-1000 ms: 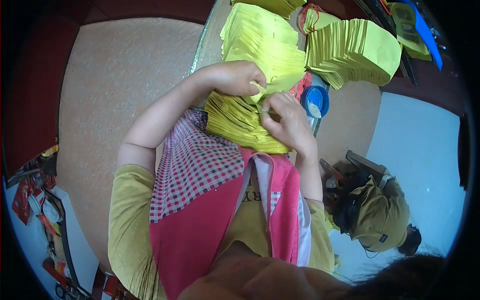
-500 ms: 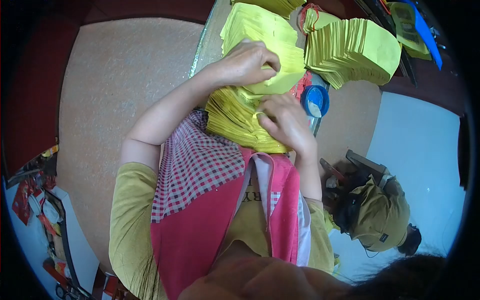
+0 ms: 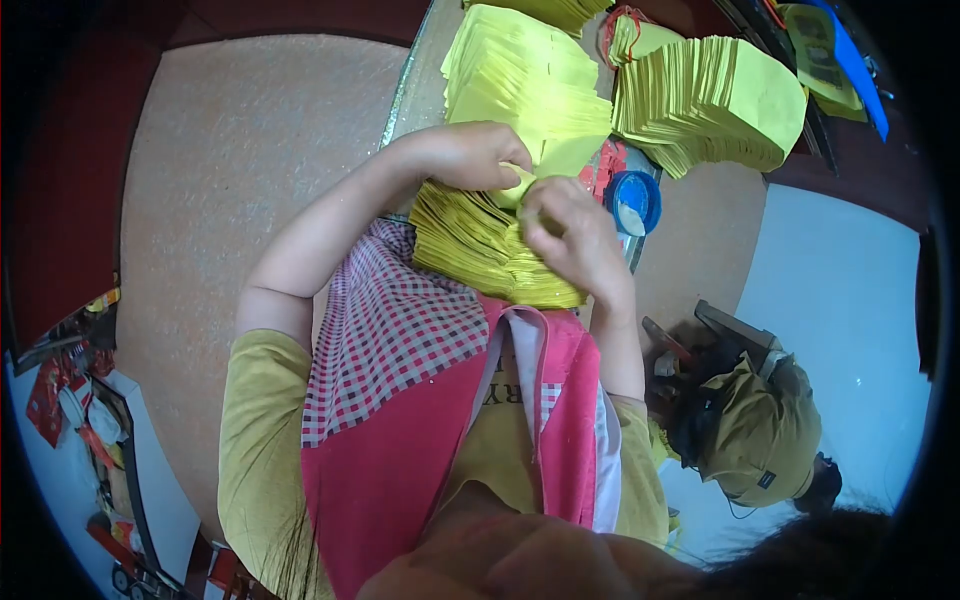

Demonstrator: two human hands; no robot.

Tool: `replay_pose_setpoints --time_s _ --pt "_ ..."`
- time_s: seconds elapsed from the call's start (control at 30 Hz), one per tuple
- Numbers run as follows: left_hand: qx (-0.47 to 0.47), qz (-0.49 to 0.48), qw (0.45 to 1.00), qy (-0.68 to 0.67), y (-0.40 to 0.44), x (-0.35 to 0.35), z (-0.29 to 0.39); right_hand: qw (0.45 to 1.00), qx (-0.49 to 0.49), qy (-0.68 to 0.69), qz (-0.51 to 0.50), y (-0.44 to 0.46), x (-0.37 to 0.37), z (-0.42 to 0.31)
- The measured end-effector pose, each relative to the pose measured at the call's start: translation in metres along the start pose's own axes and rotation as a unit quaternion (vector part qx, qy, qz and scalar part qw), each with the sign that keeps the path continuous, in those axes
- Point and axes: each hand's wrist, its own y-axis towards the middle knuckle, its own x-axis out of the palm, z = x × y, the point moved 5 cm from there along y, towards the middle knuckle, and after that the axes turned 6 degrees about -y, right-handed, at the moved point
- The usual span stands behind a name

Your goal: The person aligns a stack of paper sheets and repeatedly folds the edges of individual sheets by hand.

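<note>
My left hand (image 3: 472,156) is closed, its fingertips pinching a small folded piece of yellow paper (image 3: 516,184). My right hand (image 3: 574,228) has curled fingers and meets the right edge of that same paper; its fingertips are partly hidden. Below both hands, against my apron, lies a thick fanned stack of darker yellow folded papers (image 3: 470,245). Just beyond my left hand, a lighter yellow stack of fanned paper sheets (image 3: 525,80) spreads over the table.
To the right stands a blue tub (image 3: 634,202) with white paste and a pale spatula. Red paper pieces (image 3: 606,168) lie beside it. Another yellow paper stack (image 3: 710,105) is at the far right, near a red-tied bundle (image 3: 640,38). A person (image 3: 765,430) bends over at the lower right.
My left hand has come down from the lighter stack toward me, bringing a yellow paper to my right hand. My right hand has shifted only slightly, its fingers now at the paper.
</note>
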Motion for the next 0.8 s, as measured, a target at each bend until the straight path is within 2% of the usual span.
replay_pose_setpoints --time_s 0.07,0.13,0.2,0.27,0.3,0.37,0.4,0.47,0.5,0.53,0.57,0.6,0.63,0.67,0.7,0.73,0.8 --pt "0.073 0.056 0.996 -0.02 -0.002 -0.003 -0.004 1.0 0.006 0.011 -0.003 -0.003 0.001 0.0" --pt "0.071 0.042 0.996 -0.021 -0.002 0.001 -0.001 0.997 0.024 -0.036 0.057 -0.004 -0.007 0.007" --pt "0.073 0.026 0.997 -0.019 -0.001 0.003 0.009 0.997 0.047 -0.014 0.053 0.002 -0.005 0.017" --pt "0.027 0.003 0.999 -0.025 -0.001 0.004 0.013 0.99 0.093 0.079 0.071 0.005 -0.004 0.026" --pt "0.026 0.006 0.999 -0.025 -0.001 0.003 0.011 0.99 0.091 0.079 0.07 0.004 -0.006 0.026" --pt "0.084 0.032 0.994 -0.061 -0.001 0.0 0.008 0.984 -0.01 -0.098 0.147 -0.003 -0.019 0.011" --pt "0.083 0.031 0.994 -0.062 -0.002 0.0 0.008 0.985 -0.008 -0.096 0.146 -0.005 -0.023 0.004" --pt "0.09 0.1 0.991 -0.019 -0.001 -0.008 0.012 0.992 -0.041 -0.083 0.088 -0.005 -0.026 -0.014" --pt "0.091 0.099 0.991 -0.018 0.002 -0.007 0.011 0.994 -0.04 -0.094 0.037 -0.006 -0.018 -0.015" --pt "0.141 0.208 0.963 0.095 0.003 -0.015 0.016 0.994 -0.039 -0.096 0.039 -0.008 -0.011 -0.012" --pt "0.187 0.312 0.908 0.206 -0.001 -0.021 0.024 0.997 -0.004 -0.072 -0.029 -0.008 0.003 -0.003" --pt "0.186 0.314 0.907 0.207 -0.002 -0.022 0.029 0.994 0.028 -0.048 -0.098 -0.008 0.013 0.004" --pt "0.187 0.327 0.925 0.047 -0.007 -0.027 0.029 0.994 0.044 -0.033 -0.094 -0.007 0.007 0.003" --pt "0.183 0.329 0.919 -0.115 -0.012 -0.031 0.03 0.994 0.043 -0.03 -0.096 -0.007 0.008 0.005" --pt "0.149 0.281 0.936 -0.15 -0.018 -0.036 0.033 0.998 0.037 -0.003 -0.05 -0.006 0.003 0.008" --pt "0.151 0.278 0.937 -0.15 -0.025 -0.042 0.034 0.999 0.031 0.022 -0.003 -0.005 -0.003 0.011" --pt "0.039 0.04 0.988 -0.146 -0.023 -0.028 0.023 0.998 0.051 0.022 -0.025 -0.005 -0.005 0.015"
